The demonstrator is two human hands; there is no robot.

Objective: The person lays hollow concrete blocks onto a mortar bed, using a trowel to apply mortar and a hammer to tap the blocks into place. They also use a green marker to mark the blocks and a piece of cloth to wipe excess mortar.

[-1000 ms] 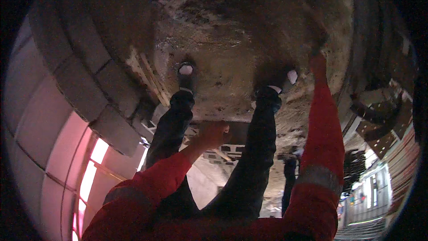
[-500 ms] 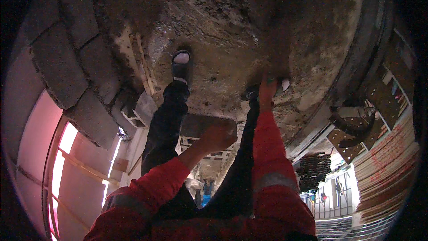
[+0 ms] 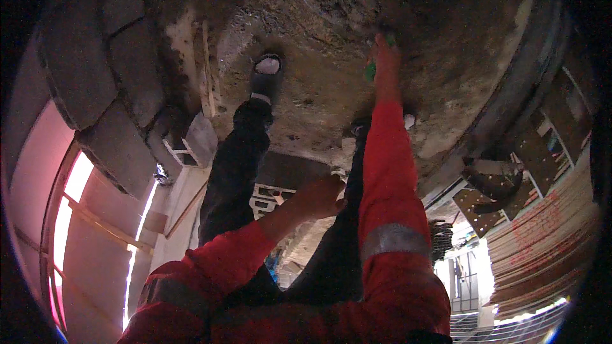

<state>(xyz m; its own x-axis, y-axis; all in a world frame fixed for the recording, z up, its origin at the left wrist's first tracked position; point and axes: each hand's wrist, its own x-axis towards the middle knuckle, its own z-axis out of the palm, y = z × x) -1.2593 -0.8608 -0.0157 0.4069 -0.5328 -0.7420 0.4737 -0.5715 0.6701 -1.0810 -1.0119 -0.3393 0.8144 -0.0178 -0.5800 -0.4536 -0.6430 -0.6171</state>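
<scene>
My right hand (image 3: 387, 67) reaches far forward over the rough brown ground (image 3: 319, 99), its fingers closed round a green object (image 3: 370, 72). Bits of green show on both sides of the hand; the rest is hidden, so its kind is unclear. Held back in front of my legs, my left hand (image 3: 317, 197) is loosely curled, with a gap between thumb and fingers and nothing visible in it. Behind that hand lies a dark grey block (image 3: 294, 171). My left shoe (image 3: 266, 73) stands on the ground; the right foot is mostly covered by my right arm.
Large grey blocks (image 3: 118, 153) are stacked along the left. A hollow block (image 3: 199, 140) and a thin wooden strip (image 3: 207, 70) lie near my left foot. On the right are a curved ledge (image 3: 503, 102), perforated brown boards (image 3: 484, 207) and a stack of sheets (image 3: 542, 236).
My right hand has moved forward from beside my right foot, and more green shows in it. The left hand has shifted slightly right, its fingers loosely curled.
</scene>
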